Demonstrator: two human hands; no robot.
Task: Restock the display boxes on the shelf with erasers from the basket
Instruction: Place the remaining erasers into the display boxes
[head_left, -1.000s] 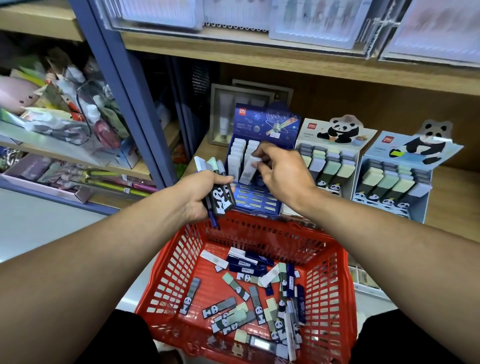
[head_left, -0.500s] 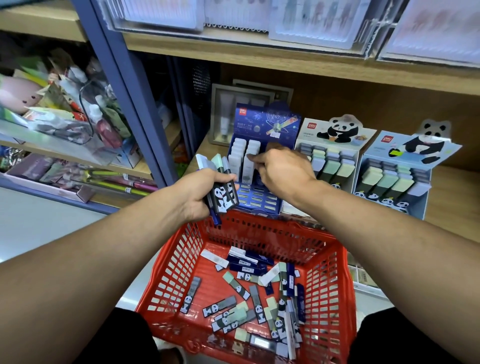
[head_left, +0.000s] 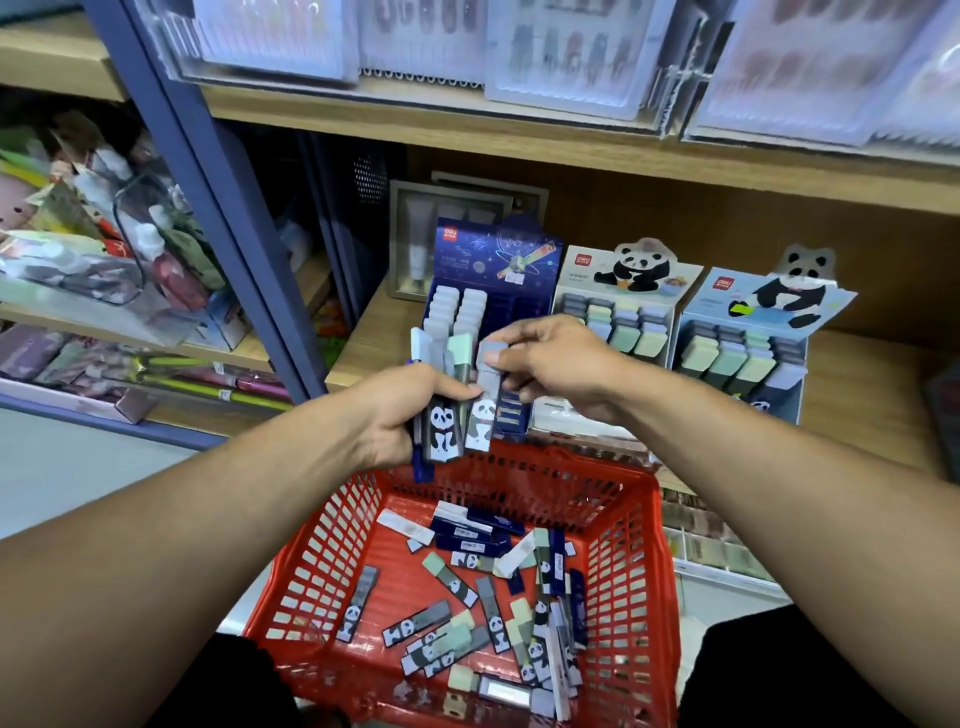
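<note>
My left hand (head_left: 402, 410) grips a bunch of long erasers (head_left: 441, 395) upright above the red basket (head_left: 636, 561). My right hand (head_left: 556, 364) pinches the top of one grey panda eraser (head_left: 485, 395) at the right side of that bunch. Several more erasers (head_left: 488, 597) lie loose on the basket floor. On the shelf behind stand a dark blue display box (head_left: 493, 280) with white erasers in its left slots, a white panda display box (head_left: 618, 312) and a light blue panda display box (head_left: 748, 338).
A blue metal shelf post (head_left: 208, 182) rises at the left. Packaged goods (head_left: 93, 249) crowd the left shelves. A grey framed box (head_left: 426, 244) stands behind the blue display box. Bare wooden shelf board (head_left: 872, 384) lies at the right.
My right hand has left the blue display box and come back to the bunch in my left hand, where it now pinches a grey panda eraser. The left hand has stayed put.
</note>
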